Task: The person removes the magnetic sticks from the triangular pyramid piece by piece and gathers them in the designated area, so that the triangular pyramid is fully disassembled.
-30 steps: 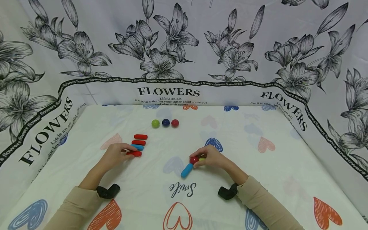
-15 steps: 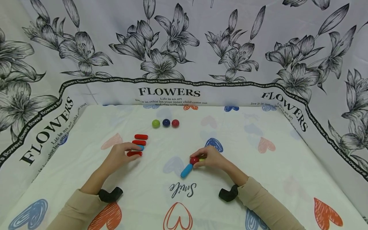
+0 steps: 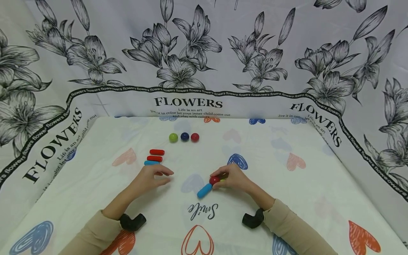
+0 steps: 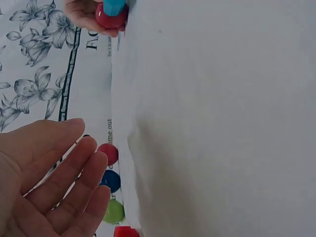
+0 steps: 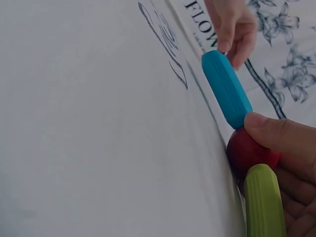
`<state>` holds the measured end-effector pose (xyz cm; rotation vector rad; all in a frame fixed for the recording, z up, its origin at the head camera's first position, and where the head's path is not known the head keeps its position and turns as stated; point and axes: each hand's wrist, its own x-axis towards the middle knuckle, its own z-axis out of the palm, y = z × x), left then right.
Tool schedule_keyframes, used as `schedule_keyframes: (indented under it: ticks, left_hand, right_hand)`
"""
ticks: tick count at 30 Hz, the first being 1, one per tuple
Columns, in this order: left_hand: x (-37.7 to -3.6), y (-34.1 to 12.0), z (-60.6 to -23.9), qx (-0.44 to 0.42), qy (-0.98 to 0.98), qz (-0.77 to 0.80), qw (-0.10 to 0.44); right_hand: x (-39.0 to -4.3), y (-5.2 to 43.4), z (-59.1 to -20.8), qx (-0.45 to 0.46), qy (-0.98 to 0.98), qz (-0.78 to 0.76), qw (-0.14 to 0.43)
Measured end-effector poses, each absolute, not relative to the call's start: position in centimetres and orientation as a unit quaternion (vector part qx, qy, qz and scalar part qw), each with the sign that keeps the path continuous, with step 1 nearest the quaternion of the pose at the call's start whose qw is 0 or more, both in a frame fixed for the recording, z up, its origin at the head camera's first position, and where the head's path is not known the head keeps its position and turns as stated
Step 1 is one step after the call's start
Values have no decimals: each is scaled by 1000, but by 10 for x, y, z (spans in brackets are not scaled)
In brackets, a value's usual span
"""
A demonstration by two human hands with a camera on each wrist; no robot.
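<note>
My right hand (image 3: 234, 178) pinches a red ball (image 5: 249, 153) between thumb and fingers. A blue stick (image 5: 227, 89) and a green stick (image 5: 264, 202) adjoin that ball on opposite sides. My left hand (image 3: 151, 181) is to the left of this piece, its fingers extended and slightly bent, with nothing seen between them in the left wrist view. Just beyond it lie a blue stick (image 3: 151, 163) and two red sticks (image 3: 154, 159), partly lined up. The red stick seen nearest that hand earlier is out of sight in the head view.
Behind the sticks, a green ball (image 3: 173, 137), a dark blue ball (image 3: 185, 137) and a red ball (image 3: 195, 137) stand in a row. A white cloth (image 3: 271, 184) with printed hearts covers the table, and a flowered curtain (image 3: 204, 53) hangs behind.
My left hand has moved off the blue stick among the red ones, to the right and nearer me. The right hand's piece has shifted slightly, its blue stick swinging a little to the left.
</note>
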<state>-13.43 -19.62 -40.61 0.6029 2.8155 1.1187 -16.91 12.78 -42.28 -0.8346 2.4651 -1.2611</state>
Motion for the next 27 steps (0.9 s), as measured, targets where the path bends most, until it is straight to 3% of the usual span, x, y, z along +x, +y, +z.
schedule_keyframes:
  ticks: [27]
  left_hand:
    - [-129,-136,-413,226,862,427,153]
  right_hand:
    - [-170,126,-420,-272,847,-433,145]
